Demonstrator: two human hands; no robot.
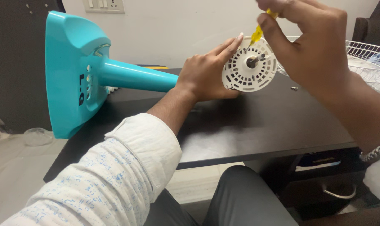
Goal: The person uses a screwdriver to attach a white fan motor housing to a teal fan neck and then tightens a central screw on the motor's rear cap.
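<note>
Head view: a table fan lies on its side on a dark tabletop (257, 125), its teal base (70, 75) hanging past the left edge and its teal stem (135, 76) running toward the middle. At the stem's far end a round white motor housing (249, 69) is seen, pierced with rings of small vent slots and carrying a short metal shaft at its centre. The housing is steadied by the left hand (206, 75), whose fingers are wrapped around its left rim with the index finger laid along the upper edge. The right hand (311, 46) is raised above the housing, its fingers pinched around a yellow screwdriver (259, 31) whose tip is set against the housing's upper rim. A small screw (294, 88) lies on the tabletop just right of the housing, and a white wire fan guard (365, 62) rests near the far right corner. Most of the screwdriver's handle is hidden inside the right hand, the guard is cut off by the frame, and the motor body behind the housing is covered by the left hand.
</note>
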